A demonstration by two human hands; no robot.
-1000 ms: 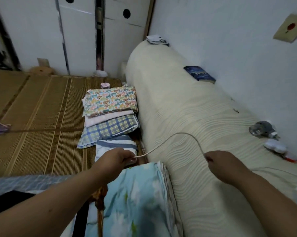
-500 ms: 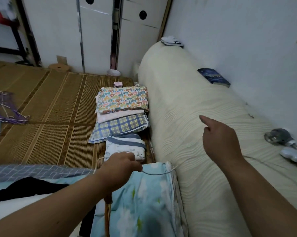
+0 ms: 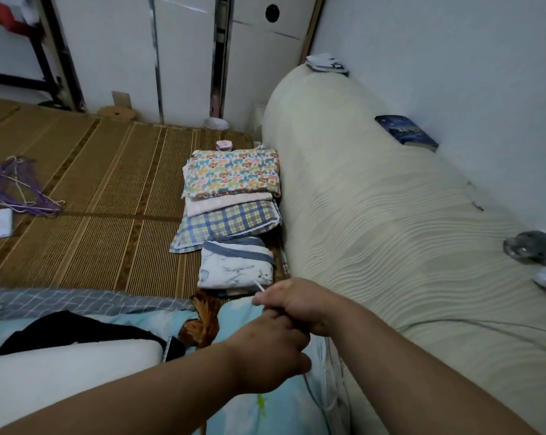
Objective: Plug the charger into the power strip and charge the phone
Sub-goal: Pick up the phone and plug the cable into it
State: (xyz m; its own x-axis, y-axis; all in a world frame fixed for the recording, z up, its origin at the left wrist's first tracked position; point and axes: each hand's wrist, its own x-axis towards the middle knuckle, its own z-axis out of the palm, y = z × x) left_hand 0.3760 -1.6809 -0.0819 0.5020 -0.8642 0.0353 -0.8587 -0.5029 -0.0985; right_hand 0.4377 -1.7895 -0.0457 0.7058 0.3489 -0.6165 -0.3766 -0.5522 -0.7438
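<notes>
My two hands meet over the light blue floral bedding (image 3: pixel 259 412). My right hand (image 3: pixel 297 304) is closed on a thin white charging cable (image 3: pixel 259 286), whose short end sticks out past the fingers. Just below, touching it, my left hand (image 3: pixel 265 350) is a fist on the same cable, which trails down beneath it across the bedding. A dark flat object that looks like a phone (image 3: pixel 172 348) lies on the bedding beside my leg. No power strip is clearly in view.
A long cream bolster (image 3: pixel 375 215) runs along the right wall with a blue book (image 3: pixel 405 133) and a grey round object (image 3: pixel 529 246) on it. Folded cloths (image 3: pixel 231 199) are stacked on the straw mat (image 3: pixel 92 183). Purple hangers (image 3: pixel 11 189) lie at far left.
My right hand has come down from the bolster and joined my left hand on the cable. The loop of cable over the bolster is gone. The view has shifted left.
</notes>
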